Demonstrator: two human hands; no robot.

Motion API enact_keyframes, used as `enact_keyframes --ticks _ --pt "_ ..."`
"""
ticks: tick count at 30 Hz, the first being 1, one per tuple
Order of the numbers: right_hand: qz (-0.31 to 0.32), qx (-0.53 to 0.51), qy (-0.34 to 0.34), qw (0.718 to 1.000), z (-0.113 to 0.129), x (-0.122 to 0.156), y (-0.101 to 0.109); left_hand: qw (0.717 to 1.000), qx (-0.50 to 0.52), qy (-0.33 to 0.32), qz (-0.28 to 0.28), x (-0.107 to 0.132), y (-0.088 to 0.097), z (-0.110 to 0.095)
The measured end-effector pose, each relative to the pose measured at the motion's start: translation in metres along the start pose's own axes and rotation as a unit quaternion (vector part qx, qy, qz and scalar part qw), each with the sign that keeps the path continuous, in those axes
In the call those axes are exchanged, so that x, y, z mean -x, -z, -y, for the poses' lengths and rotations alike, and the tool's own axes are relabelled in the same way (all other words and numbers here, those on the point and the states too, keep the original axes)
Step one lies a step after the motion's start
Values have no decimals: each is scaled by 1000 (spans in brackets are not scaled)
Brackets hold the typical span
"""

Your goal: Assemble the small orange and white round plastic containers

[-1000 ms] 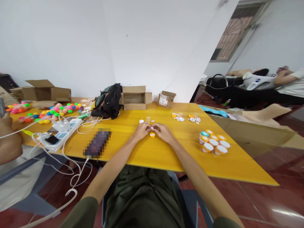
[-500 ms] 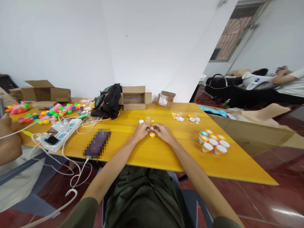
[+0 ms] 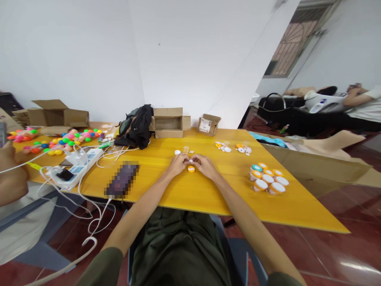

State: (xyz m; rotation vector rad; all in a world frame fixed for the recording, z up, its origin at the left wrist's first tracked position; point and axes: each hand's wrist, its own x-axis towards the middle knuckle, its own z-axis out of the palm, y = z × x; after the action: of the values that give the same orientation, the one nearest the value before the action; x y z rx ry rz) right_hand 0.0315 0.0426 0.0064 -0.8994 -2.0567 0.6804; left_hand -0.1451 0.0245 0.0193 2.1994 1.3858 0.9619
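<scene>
My left hand [image 3: 179, 163] and my right hand [image 3: 202, 163] meet over the middle of the yellow table. Between their fingertips they pinch one small white piece [image 3: 191, 161]; its exact kind is too small to make out. Just below the fingers an orange ring-shaped lid [image 3: 191, 169] with white in its centre lies on the tabletop. Beyond my left hand are a white disc [image 3: 177, 152], a clear little cup [image 3: 186, 149] and a tiny white part [image 3: 191, 151].
Capped jars [image 3: 268, 178] with orange, teal and white tops stand grouped at right. Loose orange and white parts [image 3: 223, 147] lie farther back. A phone [image 3: 122, 180], a power strip [image 3: 79, 169] with cables, a black bag [image 3: 135, 129] and cardboard boxes [image 3: 168, 133] occupy the left and back.
Both hands keep their pinch on the small white piece, with barely any finger movement. The whole view has shifted very slightly.
</scene>
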Motion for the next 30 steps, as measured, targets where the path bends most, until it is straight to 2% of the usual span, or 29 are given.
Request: enact_keyframes --ticks 30 --pt "-7 -15 5 1000 -5 0 -2 1000 13 -17 -21 0 -2 1"
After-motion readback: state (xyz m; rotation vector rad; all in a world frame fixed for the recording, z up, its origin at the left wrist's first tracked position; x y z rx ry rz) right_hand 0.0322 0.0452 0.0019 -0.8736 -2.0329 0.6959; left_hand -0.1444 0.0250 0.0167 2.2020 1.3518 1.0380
